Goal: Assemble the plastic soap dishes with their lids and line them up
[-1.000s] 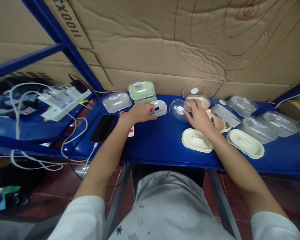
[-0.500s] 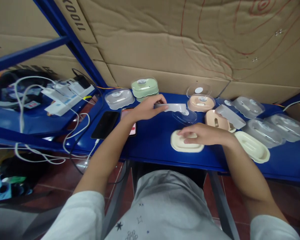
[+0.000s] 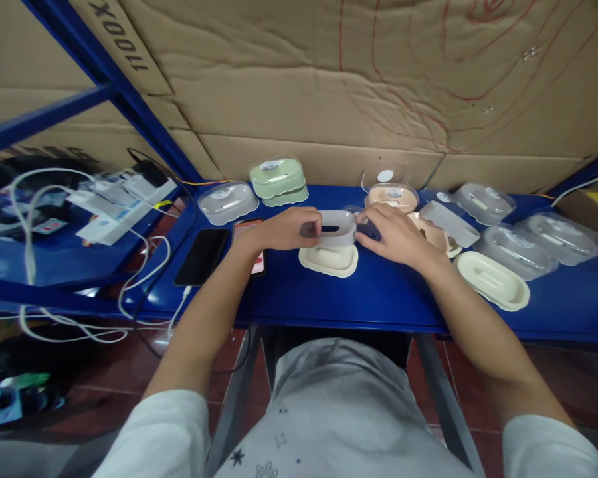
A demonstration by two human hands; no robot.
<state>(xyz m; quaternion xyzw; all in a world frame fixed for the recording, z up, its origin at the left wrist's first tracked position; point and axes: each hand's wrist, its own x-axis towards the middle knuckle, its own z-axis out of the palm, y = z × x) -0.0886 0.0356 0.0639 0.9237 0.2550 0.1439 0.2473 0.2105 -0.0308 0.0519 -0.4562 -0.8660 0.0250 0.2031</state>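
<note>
A translucent white slotted tray [image 3: 339, 236] with an oval opening is held a little above a cream base [image 3: 327, 260], partly covering it. My left hand [image 3: 301, 227] grips the tray's left end between thumb and fingers. At its right end is my right hand [image 3: 386, 232], thumb and fingers closed in a pinch on the tray's edge. The cream base lies on the blue table with its raised middle facing up. Behind my right hand, a clear lid [image 3: 371, 228] is mostly hidden.
A green lidded box [image 3: 278, 179] and a clear-lidded box [image 3: 228, 202] stand at the back left. Peach parts [image 3: 431, 232], a second cream base [image 3: 493, 280] and several clear-lidded boxes [image 3: 518, 251] lie right. Phones [image 3: 202, 257], cables and a power strip [image 3: 124, 212] are left.
My right hand has left the cream base and come to the slotted tray's right end. The cream base now lies farther left, under the tray, which has turned to show its opening.
</note>
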